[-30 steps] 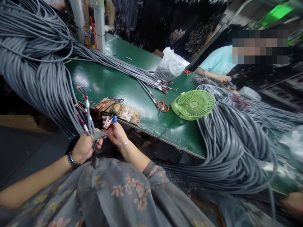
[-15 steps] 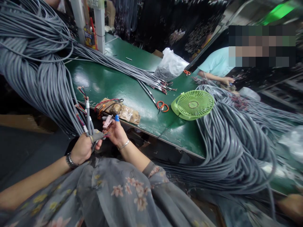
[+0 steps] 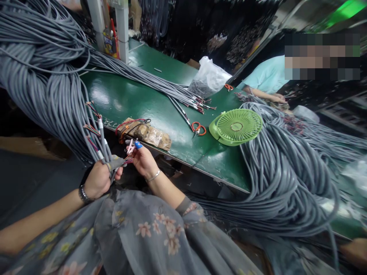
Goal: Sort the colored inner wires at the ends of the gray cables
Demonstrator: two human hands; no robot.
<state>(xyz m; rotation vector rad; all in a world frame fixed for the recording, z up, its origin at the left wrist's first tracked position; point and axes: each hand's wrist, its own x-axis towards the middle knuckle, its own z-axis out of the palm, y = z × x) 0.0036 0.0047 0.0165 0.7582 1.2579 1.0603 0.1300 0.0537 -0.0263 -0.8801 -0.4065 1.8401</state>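
My left hand (image 3: 99, 178) is wrapped round several grey cables (image 3: 106, 151), whose white-banded ends and stripped coloured wires point up. A grey covering sits on one of its digits. From that grip, one cable's thin coloured wires (image 3: 128, 159) stick out toward my right hand (image 3: 145, 163). A small pale pink clip-like tool (image 3: 130, 147) is between the fingers of my right hand, close to those wires; its exact kind is unclear. Blue wrapping (image 3: 138, 144) covers my right thumb tip. Both hands are just off the front edge of the green table (image 3: 183, 145).
Behind my hands lies a taped brown block (image 3: 151, 136) with red and black wires. Orange-handled scissors (image 3: 198, 129), a green fan (image 3: 237, 126) and a white plastic bag (image 3: 210, 76) are farther right. Large grey cable bundles (image 3: 286, 183) flank me. A co-worker (image 3: 266, 76) handles cables opposite.
My right fingers have closed in, and the pink tool has turned more upright near the wires. My left hand keeps its hold; the cable ends tilt slightly left. The view has shifted a little.
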